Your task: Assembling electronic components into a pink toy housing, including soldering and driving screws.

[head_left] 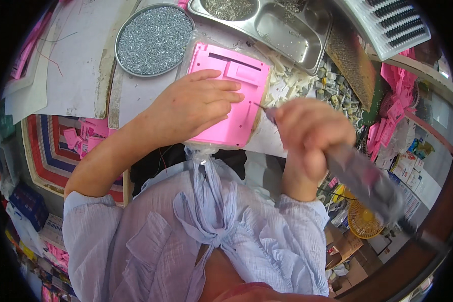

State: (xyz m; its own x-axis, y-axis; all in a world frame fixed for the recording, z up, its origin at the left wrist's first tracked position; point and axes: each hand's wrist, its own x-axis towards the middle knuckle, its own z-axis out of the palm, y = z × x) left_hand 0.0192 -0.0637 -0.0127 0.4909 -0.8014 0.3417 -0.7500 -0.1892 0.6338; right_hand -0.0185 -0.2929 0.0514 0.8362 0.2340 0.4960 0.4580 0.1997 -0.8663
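A flat pink plastic housing (221,132) with a dark slot and small screw holes lies on a plastic-wrapped pad (186,60) at the table's front edge. My left hand (199,103) rests on it palm down, fingers stretched across its middle. Just right of the housing, my right hand (314,133) is wrapped round a dark electric screwdriver (362,176), slightly blurred. The driver's thin bit points left, its tip close to the housing's right side; whether it touches I cannot tell.
A round metal dish (155,40) full of small screws stands at the back left. Behind the housing is a steel compartment tray (287,32) with small metal parts. Loose white and grey pieces (332,88) lie to the right, below a white rack (392,25) of black parts.
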